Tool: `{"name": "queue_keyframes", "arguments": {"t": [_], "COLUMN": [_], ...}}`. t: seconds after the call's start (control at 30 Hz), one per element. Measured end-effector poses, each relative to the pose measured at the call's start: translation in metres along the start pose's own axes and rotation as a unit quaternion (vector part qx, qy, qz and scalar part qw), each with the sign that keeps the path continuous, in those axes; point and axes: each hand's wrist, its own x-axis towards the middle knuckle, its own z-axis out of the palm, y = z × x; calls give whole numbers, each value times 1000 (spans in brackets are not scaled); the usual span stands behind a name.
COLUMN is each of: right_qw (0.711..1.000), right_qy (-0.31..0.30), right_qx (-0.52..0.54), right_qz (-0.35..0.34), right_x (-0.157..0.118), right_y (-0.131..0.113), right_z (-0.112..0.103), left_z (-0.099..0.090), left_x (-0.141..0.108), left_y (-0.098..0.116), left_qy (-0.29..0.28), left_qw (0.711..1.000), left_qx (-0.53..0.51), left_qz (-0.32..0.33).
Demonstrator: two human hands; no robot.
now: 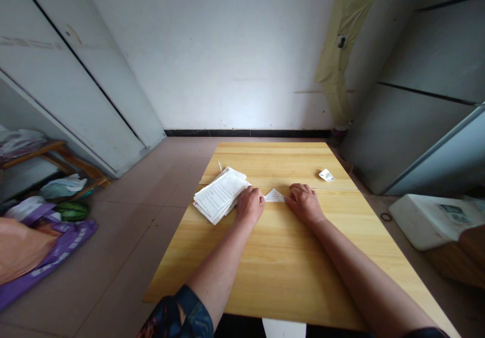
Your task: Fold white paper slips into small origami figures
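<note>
A folded white paper triangle (273, 196) lies on the light wooden table (278, 163), its point aimed away from me. Its two ends disappear under my left hand (250, 205) and my right hand (305, 204), whose fingers press on them. Just left of my left hand sits a loose stack of printed white sheets (220, 195), its near corner close to those fingers. A small crumpled white paper scrap (326, 175) lies farther off, beyond my right hand.
The table has a seam across it beneath the hands. A white foam box (430, 222) stands right of the table, beside a grey metal cabinet (428, 100). On the floor at left are a purple bag (49, 249) and a striped watermelon (73, 210).
</note>
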Motion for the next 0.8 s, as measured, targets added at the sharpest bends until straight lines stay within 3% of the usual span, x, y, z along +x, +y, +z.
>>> {"name": "queue_keyframes", "arguments": {"t": [0.27, 0.43, 0.57, 0.8], "right_qw": [1000, 1000, 1000, 1000], "right_qy": [9, -1, -5, 7], "right_qx": [8, 5, -8, -11], "right_qz": [-6, 3, 3, 6], "right_x": [-1, -1, -1, -2], "right_y": [0, -2, -3, -1], "right_z": [0, -2, -2, -5], "left_z": [1, -7, -4, 2], "left_x": [-6, -14, -19, -22], "left_y": [-5, 0, 6, 5], "left_qy": [45, 106, 76, 18], "left_qw": [998, 977, 950, 966], "left_qx": [18, -40, -87, -52], "left_qz": [47, 182, 289, 254]}}
